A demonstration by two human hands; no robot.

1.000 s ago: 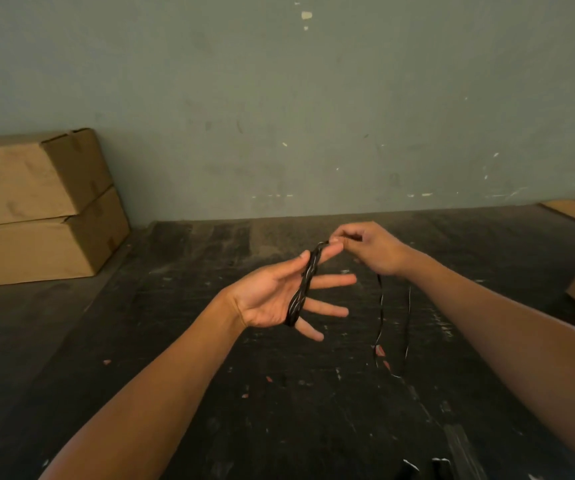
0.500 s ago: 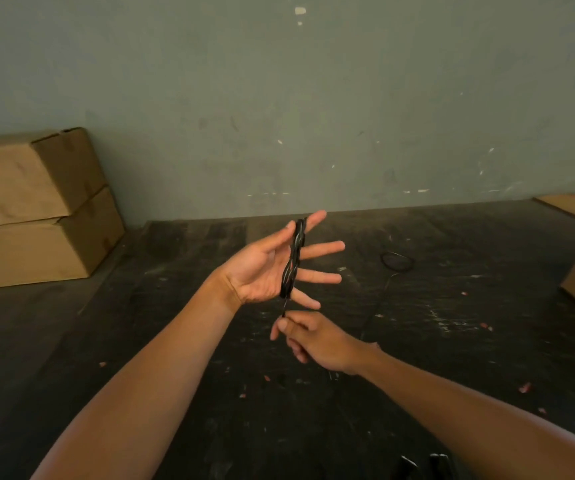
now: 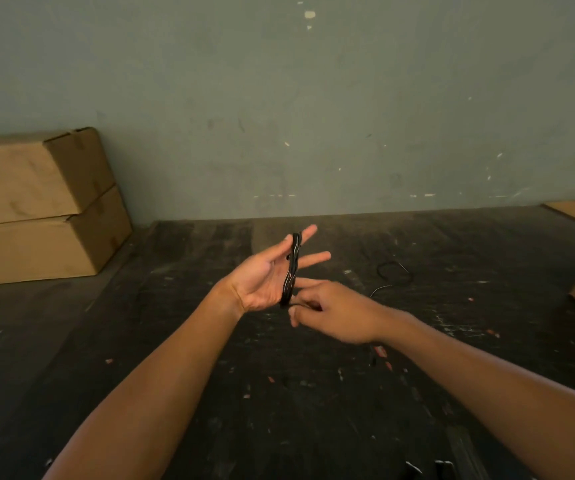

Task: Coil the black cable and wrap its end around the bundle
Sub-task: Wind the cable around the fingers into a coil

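Clearly the risk sits at the centre of the frame: the black cable (image 3: 292,271) is looped over the spread, open fingers of the left hand (image 3: 265,277), nothing clamping it. The right hand (image 3: 331,311) is pinched shut on the cable's run just below the bundle. A hard tug, I judge, could slide loops off; the slack tail (image 3: 391,275) on the dark surface (image 3: 175,341) might snag.

Two hands (image 3: 299,292), one black cable (image 3: 292,268), and two stacked cardboard boxes (image 3: 33,206).
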